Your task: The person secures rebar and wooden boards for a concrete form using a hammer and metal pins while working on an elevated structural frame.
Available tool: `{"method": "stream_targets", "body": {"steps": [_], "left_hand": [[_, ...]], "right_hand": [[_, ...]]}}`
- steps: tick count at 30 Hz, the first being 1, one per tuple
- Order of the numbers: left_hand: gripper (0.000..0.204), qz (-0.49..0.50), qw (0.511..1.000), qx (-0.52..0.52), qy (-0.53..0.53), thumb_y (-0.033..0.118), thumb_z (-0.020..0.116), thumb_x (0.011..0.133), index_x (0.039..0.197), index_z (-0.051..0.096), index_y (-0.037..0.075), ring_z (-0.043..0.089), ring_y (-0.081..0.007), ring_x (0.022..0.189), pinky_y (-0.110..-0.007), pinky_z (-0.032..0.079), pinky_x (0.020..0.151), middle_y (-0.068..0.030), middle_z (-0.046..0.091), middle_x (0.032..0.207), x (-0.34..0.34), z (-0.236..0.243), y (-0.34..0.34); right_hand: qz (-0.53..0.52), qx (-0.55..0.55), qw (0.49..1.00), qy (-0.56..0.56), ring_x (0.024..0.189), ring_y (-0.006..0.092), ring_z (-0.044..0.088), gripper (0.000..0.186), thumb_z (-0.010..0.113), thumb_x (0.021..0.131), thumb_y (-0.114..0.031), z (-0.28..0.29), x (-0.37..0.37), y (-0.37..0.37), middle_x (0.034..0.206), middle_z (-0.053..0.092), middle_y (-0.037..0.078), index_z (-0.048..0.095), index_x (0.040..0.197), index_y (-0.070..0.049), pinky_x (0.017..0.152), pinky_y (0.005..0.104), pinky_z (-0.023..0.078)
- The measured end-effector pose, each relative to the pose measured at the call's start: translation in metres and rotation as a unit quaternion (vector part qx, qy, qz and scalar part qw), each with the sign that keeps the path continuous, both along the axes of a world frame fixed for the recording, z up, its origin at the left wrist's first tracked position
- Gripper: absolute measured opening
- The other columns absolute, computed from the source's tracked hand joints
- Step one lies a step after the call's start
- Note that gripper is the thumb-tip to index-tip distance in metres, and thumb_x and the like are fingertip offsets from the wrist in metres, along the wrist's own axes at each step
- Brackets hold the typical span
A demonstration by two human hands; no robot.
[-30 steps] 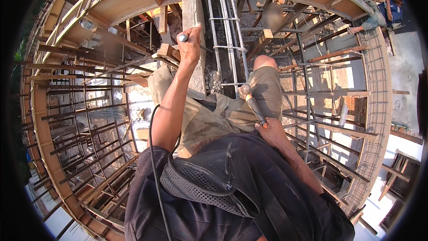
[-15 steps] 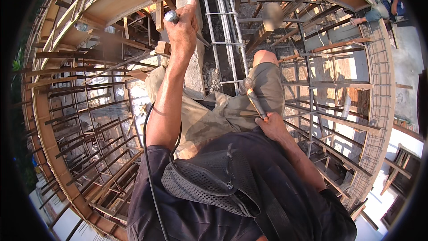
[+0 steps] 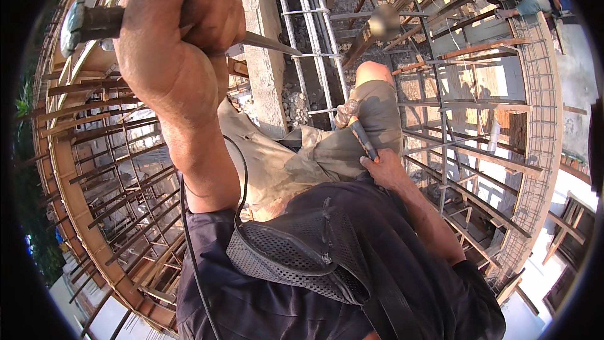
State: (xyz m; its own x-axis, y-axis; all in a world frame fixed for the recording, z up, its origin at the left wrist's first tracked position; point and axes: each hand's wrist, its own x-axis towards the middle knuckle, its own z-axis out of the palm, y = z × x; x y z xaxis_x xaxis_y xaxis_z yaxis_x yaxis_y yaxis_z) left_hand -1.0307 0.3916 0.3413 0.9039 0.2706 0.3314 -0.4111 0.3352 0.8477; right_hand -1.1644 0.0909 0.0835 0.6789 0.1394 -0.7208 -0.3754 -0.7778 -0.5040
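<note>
My left hand [image 3: 179, 31] is raised large and close at the upper left, its fingers wrapped round a steel chisel [image 3: 100, 22]. The chisel's blunt, battered end sticks out to the left of the fist, and its thin shaft points right toward the rebar cage [image 3: 314, 31]. Low on the right, my right hand [image 3: 385, 169] grips the handle of a hammer [image 3: 360, 135]. The hammer's head lies over my thigh near the knee. Below the chisel's shaft, a rough concrete beam edge [image 3: 261, 44] runs beside the rebar cage.
Timber formwork [image 3: 66, 164] curves around both sides, with many crossed wooden props [image 3: 465, 170] below. A rebar mesh [image 3: 542, 107] lies in the right-hand form. Another person [image 3: 541, 0] is at the far upper right. A black cable [image 3: 189, 245] hangs by my left arm.
My left hand has come up closer and to the left with the chisel, which now lies sideways. The right hand and hammer have barely shifted.
</note>
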Motion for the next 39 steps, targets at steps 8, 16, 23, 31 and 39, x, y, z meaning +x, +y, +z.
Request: {"method": "stream_targets", "body": {"steps": [8, 16, 23, 31, 39], "left_hand": [[0.059, -0.056, 0.942, 0.293, 0.151, 0.036, 0.062, 0.101, 0.054, 0.05, 0.002, 0.031, -0.0067, 0.05, -0.032, 0.024, 0.044, 0.0053, 0.037, 0.05, -0.008, -0.124, -0.065], [0.056, -0.07, 0.946, 0.3, 0.099, 0.038, 0.059, 0.101, 0.063, 0.064, -0.002, 0.04, -0.0102, 0.044, -0.035, 0.034, 0.043, -0.0065, 0.042, 0.045, 0.0, -0.208, -0.085], [0.048, -0.05, 0.943, 0.287, 0.16, 0.04, 0.061, 0.098, 0.079, 0.074, -0.002, 0.049, -0.0168, 0.045, -0.038, 0.04, 0.047, -0.0167, 0.058, 0.052, 0.022, -0.197, -0.072], [0.04, -0.005, 0.941, 0.305, 0.143, 0.037, 0.067, 0.092, 0.079, 0.073, 0.0, 0.057, -0.0322, 0.054, -0.042, 0.047, 0.058, -0.0205, 0.06, 0.06, 0.057, -0.206, -0.074], [0.028, 0.016, 0.941, 0.312, 0.131, 0.031, 0.07, 0.083, 0.086, 0.073, 0.003, 0.066, -0.0412, 0.071, -0.048, 0.052, 0.069, -0.0226, 0.066, 0.071, 0.056, -0.216, -0.073]], "right_hand": [[-0.034, 0.013, 0.999, 0.008, 0.046, 0.0172, 0.055, 0.042, 0.069, 0.091, -0.031, 0.011, -0.001, 0.004, 0.055, 0.056, 0.007, 0.054, 0.064, -0.002, 0.047, 0.0367, 0.044], [-0.041, -0.003, 0.999, -0.015, 0.054, 0.0205, 0.053, 0.039, 0.068, 0.09, -0.031, 0.028, -0.01, 0.002, 0.057, 0.052, 0.008, 0.056, 0.07, 0.0, 0.056, 0.0398, 0.045], [-0.135, 0.172, 0.952, -0.214, 0.047, 0.0043, 0.04, 0.024, 0.068, 0.095, -0.018, 0.134, 0.014, 0.003, 0.059, 0.047, -0.006, 0.056, 0.077, -0.008, 0.041, 0.0249, 0.03], [-0.2, 0.364, 0.843, -0.341, 0.039, 0.0057, 0.033, 0.033, 0.055, 0.101, -0.009, 0.171, 0.059, 0.049, 0.05, 0.038, -0.003, 0.043, 0.07, -0.009, 0.037, 0.0262, 0.031], [-0.156, 0.182, 0.917, -0.32, 0.041, 0.0047, 0.039, 0.02, 0.067, 0.093, -0.011, 0.204, 0.059, 0.043, 0.053, 0.045, -0.004, 0.054, 0.078, -0.008, 0.038, 0.0239, 0.03]]}}
